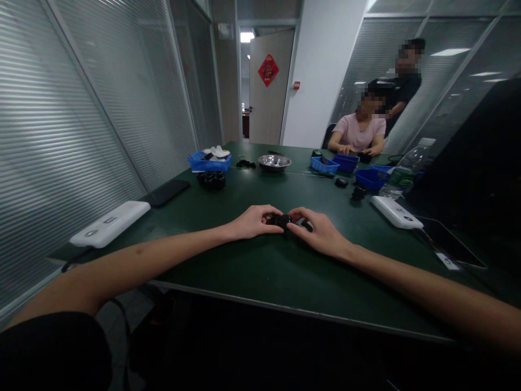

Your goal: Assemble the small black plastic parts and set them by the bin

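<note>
Both my hands meet over the middle of the green table point(244, 260), around a small glossy black part point(281, 220) whose exact kind I cannot make out. My left hand point(257, 221) grips its left end between thumb and fingers. From the other side, my right hand point(315, 228) pinches the right end. A dark piece shows under the right fingers, partly hidden by them. Farther off on the left lies a cluster of rounded black parts point(211, 180). Loose black pieces point(342, 182) are on the right, beyond my right hand.
A blue basket point(209, 164) and a metal bowl point(274, 168) stand farther back. More blue bins point(368, 179) and a plastic bottle point(407, 171) are at right. White power banks point(109, 224) flank my arms, with phones nearby. One person point(360, 133) sits across; another stands behind.
</note>
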Available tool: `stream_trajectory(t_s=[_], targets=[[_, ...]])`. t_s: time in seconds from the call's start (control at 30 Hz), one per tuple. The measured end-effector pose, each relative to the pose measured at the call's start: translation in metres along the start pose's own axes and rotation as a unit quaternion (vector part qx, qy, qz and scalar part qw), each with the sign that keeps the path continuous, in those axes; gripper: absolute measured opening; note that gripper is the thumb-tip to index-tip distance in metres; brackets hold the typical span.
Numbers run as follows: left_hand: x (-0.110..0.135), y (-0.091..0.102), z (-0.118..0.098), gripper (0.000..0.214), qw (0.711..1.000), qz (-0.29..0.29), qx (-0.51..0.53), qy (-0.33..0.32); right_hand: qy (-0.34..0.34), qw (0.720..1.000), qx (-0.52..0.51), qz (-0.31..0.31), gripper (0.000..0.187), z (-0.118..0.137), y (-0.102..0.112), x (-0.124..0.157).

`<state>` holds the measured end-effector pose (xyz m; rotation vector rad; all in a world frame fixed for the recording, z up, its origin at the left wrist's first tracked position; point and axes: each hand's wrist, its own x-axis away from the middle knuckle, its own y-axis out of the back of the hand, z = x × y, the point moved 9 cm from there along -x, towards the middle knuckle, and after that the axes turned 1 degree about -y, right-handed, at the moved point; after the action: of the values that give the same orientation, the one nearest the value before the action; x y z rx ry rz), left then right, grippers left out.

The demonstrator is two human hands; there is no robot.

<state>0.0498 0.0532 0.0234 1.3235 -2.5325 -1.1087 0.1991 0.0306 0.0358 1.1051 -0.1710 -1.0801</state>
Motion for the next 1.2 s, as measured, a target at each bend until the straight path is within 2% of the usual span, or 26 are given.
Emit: stream_trajectory(t_s=[0.2,0.3,0.4,0.5,0.6,0.7,0.83,1.0,1.1,1.2], targets=[[0.0,0.001,0.002,0.052,1.0,-0.007,-0.002,-0.003,0.059,0.998,0.007,-0.009,0.034,0.011,0.001,0.002],[0.0,0.0,0.001,0.052,1.0,-0.005,-0.007,-0.001,0.039,0.999,0.006,-0.022,0.035,0.007,0.004,0.001],[0.0,0.0,0.0,0.053,1.0,-0.002,-0.005,0.007,0.001,1.0,-0.004,-0.015,0.029,0.001,0.003,0.0],[0.0,0.001,-0.002,0.053,1.0,-0.003,0.0,0.008,0.026,1.0,0.003,-0.013,0.026,0.006,0.004,0.001],[0.0,0.001,-0.002,0.052,1.0,-0.003,-0.001,0.009,0.062,0.998,0.013,-0.024,0.033,0.012,0.005,0.001],[0.0,0.0,-0.002,0.051,1.0,-0.002,0.0,0.009,0.047,0.998,0.01,-0.031,0.034,0.01,0.006,0.001],[0.0,0.0,-0.003,0.05,1.0,-0.003,0.0,0.009,0.01,1.0,-0.004,-0.003,0.028,0.003,0.002,0.0],[0.0,0.001,-0.002,0.052,1.0,-0.007,0.0,0.01,0.063,0.998,-0.001,-0.009,0.035,0.009,0.002,0.001],[0.0,0.0,-0.003,0.051,1.0,-0.006,0.008,0.008,0.035,0.999,-0.004,-0.02,0.037,0.003,0.003,0.001],[0.0,0.0,-0.004,0.051,1.0,-0.007,0.006,0.006,-0.005,1.0,-0.014,-0.009,0.031,-0.004,0.002,0.0]])
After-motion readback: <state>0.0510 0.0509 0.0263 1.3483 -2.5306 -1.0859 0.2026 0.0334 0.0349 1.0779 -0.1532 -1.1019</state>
